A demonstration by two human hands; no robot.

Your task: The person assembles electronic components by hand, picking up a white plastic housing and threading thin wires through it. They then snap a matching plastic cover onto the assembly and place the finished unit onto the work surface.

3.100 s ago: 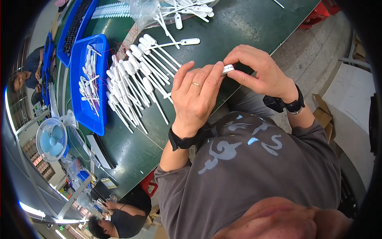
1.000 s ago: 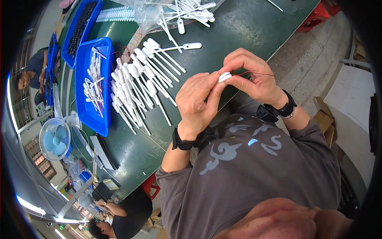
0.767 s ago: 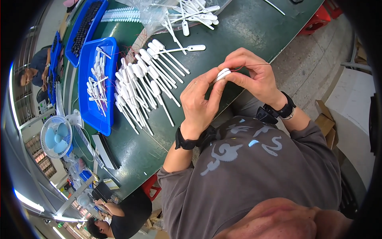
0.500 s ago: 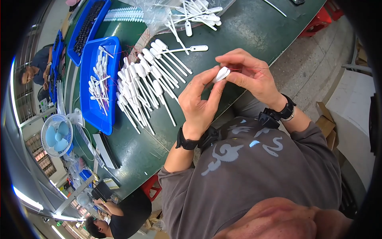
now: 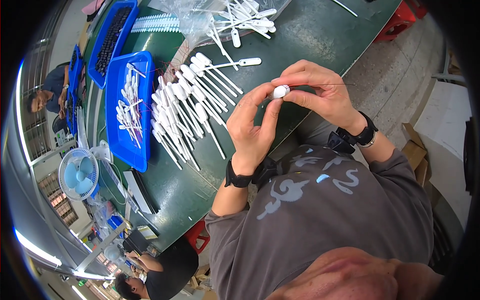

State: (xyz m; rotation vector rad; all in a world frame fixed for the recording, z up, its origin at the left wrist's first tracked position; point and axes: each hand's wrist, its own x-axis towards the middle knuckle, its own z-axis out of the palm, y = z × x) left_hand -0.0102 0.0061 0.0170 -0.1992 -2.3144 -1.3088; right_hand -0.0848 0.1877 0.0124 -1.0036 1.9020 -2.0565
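Left hand: pinched the white piece from the left.
Right hand: pinched its right end.
White piece: sat upper centre of frame, off the worktop.
Thin wire: trailed rightward.
Progress: handling appeared incomplete; stemmed white pieces lay upper left, completion unclear.

Wearer's two hands, two co-workers; two fans
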